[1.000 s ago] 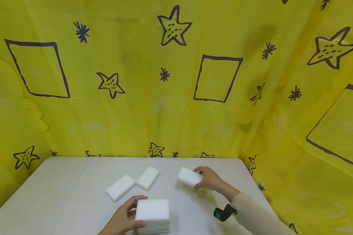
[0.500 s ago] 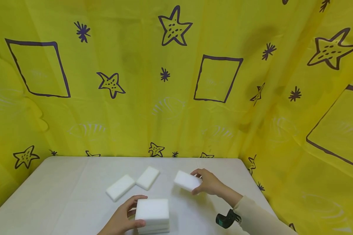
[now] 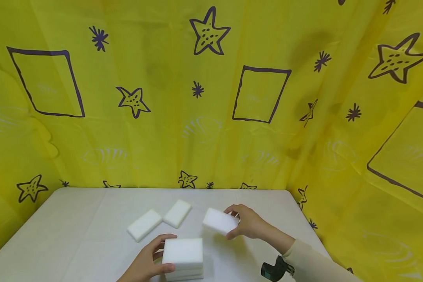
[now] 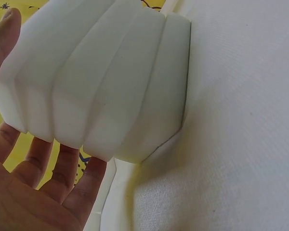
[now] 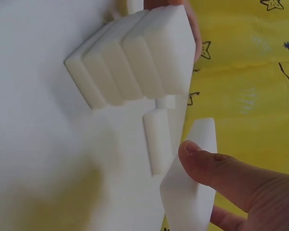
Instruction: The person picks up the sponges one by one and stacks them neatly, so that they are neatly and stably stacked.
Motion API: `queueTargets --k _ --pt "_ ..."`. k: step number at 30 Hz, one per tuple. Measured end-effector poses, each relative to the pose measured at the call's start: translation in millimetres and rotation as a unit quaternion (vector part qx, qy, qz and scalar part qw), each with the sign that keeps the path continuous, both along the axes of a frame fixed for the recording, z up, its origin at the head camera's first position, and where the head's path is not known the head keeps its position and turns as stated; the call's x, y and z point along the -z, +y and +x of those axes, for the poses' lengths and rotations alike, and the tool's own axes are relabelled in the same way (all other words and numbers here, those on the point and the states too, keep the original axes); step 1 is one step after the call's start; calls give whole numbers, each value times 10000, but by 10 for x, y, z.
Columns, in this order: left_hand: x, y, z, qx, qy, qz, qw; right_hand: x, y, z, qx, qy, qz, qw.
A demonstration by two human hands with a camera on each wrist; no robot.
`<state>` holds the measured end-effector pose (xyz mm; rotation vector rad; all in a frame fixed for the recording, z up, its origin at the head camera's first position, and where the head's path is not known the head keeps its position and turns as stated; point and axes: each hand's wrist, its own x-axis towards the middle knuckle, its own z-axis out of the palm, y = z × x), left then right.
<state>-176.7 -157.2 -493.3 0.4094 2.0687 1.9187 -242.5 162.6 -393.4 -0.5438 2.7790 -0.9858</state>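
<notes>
Several white melamine sponges form an upright stack (image 3: 182, 252) near the front of the table. My left hand (image 3: 147, 259) grips its left side, thumb in front and fingers behind; the left wrist view shows the fingertips against the lower layers of the stack (image 4: 118, 79). To the right, my right hand (image 3: 249, 223) pinches a single white sponge (image 3: 219, 221) by its right end, raised above the table with a shadow below. In the right wrist view the thumb presses on one side of that sponge (image 5: 189, 199); the fingers behind it are mostly hidden.
Two more white sponges, one at left (image 3: 144, 224) and one farther back (image 3: 177, 213), lie flat with corners nearly touching, beyond the stack. A white cloth covers the table (image 3: 77, 227). A yellow patterned curtain (image 3: 162, 137) hangs behind and at both sides.
My right hand has carried its sponge to the left and slightly nearer, closer to the stack. The left hand, the stack and the two lying sponges have stayed in place.
</notes>
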Motion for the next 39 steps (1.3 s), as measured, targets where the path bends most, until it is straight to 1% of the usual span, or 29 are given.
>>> queueTargets --k 6,13,20,27,35,39 --pt "-10 6 2 -75 17 -84 9999 -93 -28 94 -308 -28 -67 9995" --pt "6 -6 2 41 84 3 10000 -147 -81 161 -436 2 -79 9990" --pt "24 -20 -2 87 332 -78 9994 -192 -151 232 -674 4 -127 9976" --pt "3 -19 4 24 271 -172 9995 -230 -204 295 -878 -18 -161 9960" --pt "0 -20 2 31 418 -254 9988 -242 -270 340 -1043 -21 -164 9944" --pt "-11 -18 4 -13 306 -256 9992 -229 -309 362 -1092 21 -150 9939"
